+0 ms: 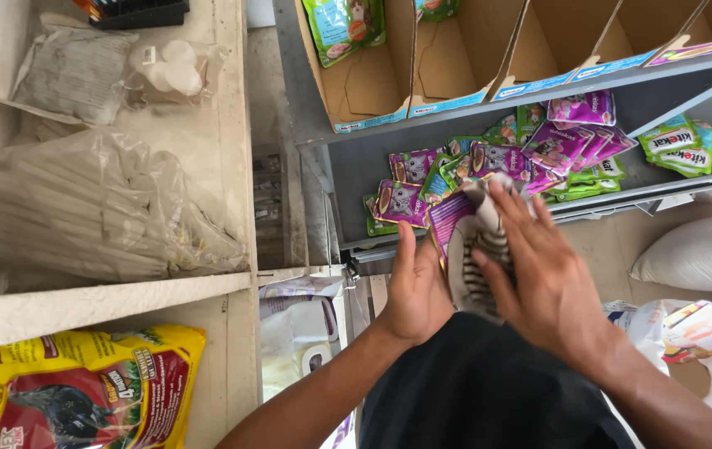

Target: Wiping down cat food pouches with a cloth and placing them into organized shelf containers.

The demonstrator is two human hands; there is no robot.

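both hands meet in front of the grey metal shelf [347,170]. the left hand [414,291] stands edge-up with its fingers straight and together, its palm pressed flat against the side of a purple foil pet-food pouch [449,223]; its grip is not curled around the pouch, only bracing it. the right hand [543,278] lies spread over a black-and-white striped cloth [476,266], fingers splayed and pressing the cloth down onto the pouch face, so its grip is open-fingered but firmly on the cloth. the cloth is bunched, part of it sticking up above the fingertips and part hanging below the palm. the pouch sits between the two hands, just in front of the shelf's lower edge, tilted upright.

behind them on the shelf lies a loose heap of purple and green foil pouches [530,154], overlapping one another. above, on the next shelf level, stand open brown cardboard display cartons [372,91], one with a green pouch [343,25] leaning inside. to the left, a pale wooden rack [231,158] holds dusty clear plastic bags [98,208], and below it stands a yellow and red feed bag [81,391]. a white sack [697,249] rests at the right, on the floor.
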